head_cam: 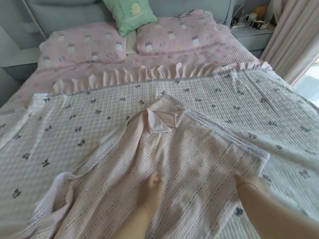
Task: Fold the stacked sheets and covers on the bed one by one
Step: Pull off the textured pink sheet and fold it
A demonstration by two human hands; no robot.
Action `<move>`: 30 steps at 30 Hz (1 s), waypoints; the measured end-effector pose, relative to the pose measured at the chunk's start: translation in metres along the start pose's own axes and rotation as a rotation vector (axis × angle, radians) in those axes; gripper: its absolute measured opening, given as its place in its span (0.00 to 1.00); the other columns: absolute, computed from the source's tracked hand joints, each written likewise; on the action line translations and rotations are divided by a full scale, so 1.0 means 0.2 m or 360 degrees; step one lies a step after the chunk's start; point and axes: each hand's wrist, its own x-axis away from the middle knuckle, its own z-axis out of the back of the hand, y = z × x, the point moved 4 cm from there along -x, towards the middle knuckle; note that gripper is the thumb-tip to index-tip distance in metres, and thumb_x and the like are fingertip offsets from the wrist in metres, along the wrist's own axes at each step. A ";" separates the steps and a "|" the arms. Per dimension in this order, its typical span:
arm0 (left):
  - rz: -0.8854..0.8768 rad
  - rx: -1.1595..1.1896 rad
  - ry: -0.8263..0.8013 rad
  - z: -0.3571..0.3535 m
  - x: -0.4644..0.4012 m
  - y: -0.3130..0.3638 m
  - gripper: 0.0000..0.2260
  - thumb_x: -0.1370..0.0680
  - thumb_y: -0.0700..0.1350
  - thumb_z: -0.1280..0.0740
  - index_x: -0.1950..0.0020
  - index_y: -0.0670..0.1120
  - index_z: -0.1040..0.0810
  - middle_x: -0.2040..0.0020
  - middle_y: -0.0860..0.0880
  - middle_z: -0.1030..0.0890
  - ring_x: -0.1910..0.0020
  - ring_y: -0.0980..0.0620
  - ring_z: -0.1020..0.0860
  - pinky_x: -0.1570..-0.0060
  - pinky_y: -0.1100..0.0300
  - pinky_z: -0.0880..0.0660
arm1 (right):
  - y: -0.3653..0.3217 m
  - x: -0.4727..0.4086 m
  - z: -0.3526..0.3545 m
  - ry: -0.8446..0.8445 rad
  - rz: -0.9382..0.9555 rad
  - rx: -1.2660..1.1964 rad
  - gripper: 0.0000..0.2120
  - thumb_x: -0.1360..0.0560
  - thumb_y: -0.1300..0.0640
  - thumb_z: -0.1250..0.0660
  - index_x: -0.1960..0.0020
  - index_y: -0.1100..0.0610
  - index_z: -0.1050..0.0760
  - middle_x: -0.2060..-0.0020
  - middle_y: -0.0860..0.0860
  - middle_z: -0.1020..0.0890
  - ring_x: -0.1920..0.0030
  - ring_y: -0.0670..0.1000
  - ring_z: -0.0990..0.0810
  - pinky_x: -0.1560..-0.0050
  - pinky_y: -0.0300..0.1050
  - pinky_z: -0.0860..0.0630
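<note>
While spread rumpled over the near middle of the bed, pink checked cover (181, 152) noted lying under and between both hands. Left hand (154, 182) blurred, resting on the cover near its centre, fingers curled; whether pinching cloth or merely closed, cannot tell. Right hand (245, 183) at the cover's right edge, fingers hidden beneath the fabric; grip not determinable. Far corner of the cover folded back on itself, pale underside showing, pointing toward the pillows. Lace-trimmed left edge running diagonally from that corner down toward the near left; right edge running diagonally down to the right hand.

Beneath, grey bow-print quilt (69, 121) lying flat across the bed's width, extending past the cover on the left, right and far sides. Pink ruffled edge (138, 73) showing just beyond the quilt's far border. Two pink pillows (82, 47) and green cushion (131, 12) at the headboard, well apart from the hands. Open quilt surface available to left and far side; curtain (290, 31) near the bed's right corner.
</note>
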 end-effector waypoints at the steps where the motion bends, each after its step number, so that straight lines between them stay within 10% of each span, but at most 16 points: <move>1: 0.0004 -0.0130 0.0053 -0.03 0.03 -0.04 0.25 0.24 0.58 0.38 0.30 0.48 0.29 0.48 0.57 0.22 0.47 0.56 0.24 0.41 0.58 0.29 | 0.04 0.00 -0.01 -0.0082 -0.0059 -0.0079 0.34 0.36 0.49 0.23 0.38 0.64 0.28 0.49 0.62 0.21 0.53 0.63 0.20 0.54 0.53 0.22; 11: -0.0048 -0.0717 -0.0195 -0.19 0.23 -0.10 0.22 0.19 0.52 0.41 0.25 0.49 0.35 0.30 0.48 0.32 0.31 0.51 0.33 0.29 0.61 0.39 | 0.00 0.01 0.20 -0.0057 0.0087 -0.0607 0.18 0.26 0.58 0.32 0.39 0.64 0.27 0.49 0.60 0.23 0.50 0.58 0.24 0.41 0.56 0.26; 19: 0.0069 -0.0801 -0.0688 -0.39 0.47 -0.07 0.28 0.20 0.63 0.47 0.21 0.57 0.47 0.20 0.52 0.51 0.22 0.49 0.49 0.23 0.50 0.51 | 0.02 0.06 0.67 0.0123 0.0299 -0.0571 0.11 0.25 0.58 0.33 0.47 0.64 0.25 0.58 0.58 0.26 0.57 0.53 0.28 0.59 0.46 0.33; 23: -0.0201 -0.1276 -0.0697 -0.55 0.62 -0.03 0.40 0.29 0.70 0.38 0.22 0.55 0.45 0.26 0.56 0.38 0.28 0.51 0.37 0.30 0.54 0.37 | 0.06 0.09 0.74 0.0060 0.0376 -0.0401 0.06 0.25 0.57 0.35 0.55 0.60 0.25 0.62 0.56 0.27 0.63 0.52 0.28 0.63 0.45 0.32; 30: -0.0498 -0.1713 -0.0306 -0.71 0.59 0.00 0.10 0.19 0.44 0.44 0.42 0.46 0.25 0.45 0.47 0.20 0.47 0.46 0.22 0.49 0.56 0.26 | 0.08 0.02 0.77 -0.0001 0.0411 -0.0317 0.12 0.24 0.56 0.35 0.48 0.65 0.23 0.60 0.56 0.25 0.59 0.54 0.27 0.58 0.46 0.29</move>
